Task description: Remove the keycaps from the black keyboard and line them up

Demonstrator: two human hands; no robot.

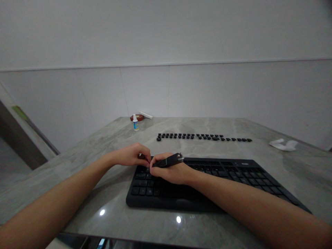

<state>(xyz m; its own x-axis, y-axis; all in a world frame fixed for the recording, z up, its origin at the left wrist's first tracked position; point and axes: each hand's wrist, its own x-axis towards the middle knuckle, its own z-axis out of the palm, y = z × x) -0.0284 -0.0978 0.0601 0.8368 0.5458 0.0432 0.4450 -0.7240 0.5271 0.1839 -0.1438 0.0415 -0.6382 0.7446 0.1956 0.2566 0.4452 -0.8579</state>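
Observation:
A black keyboard (178, 204) lies on the table in front of me, with both hands at its upper left part. My right hand (172, 171) is closed round a slim black-handled tool (167, 161) with a metal end that points up and to the right. The tool's other end is hidden by my fingers, low over the keys. Just left of it, my left hand (133, 155) has thumb and fingers pinched together, touching or almost touching the right fingertips. Whatever is in that pinch is hidden. My right forearm crosses the keyboard's middle and covers part of the keys.
Beyond the keyboard, black keycaps (178, 136) stand in two rows on the grey marbled table (116, 214). A small white-and-blue bottle (135, 123), a reddish-brown round object (139, 117) and a white strip (146, 115) are at the back. Crumpled white tissue (284, 145) lies right.

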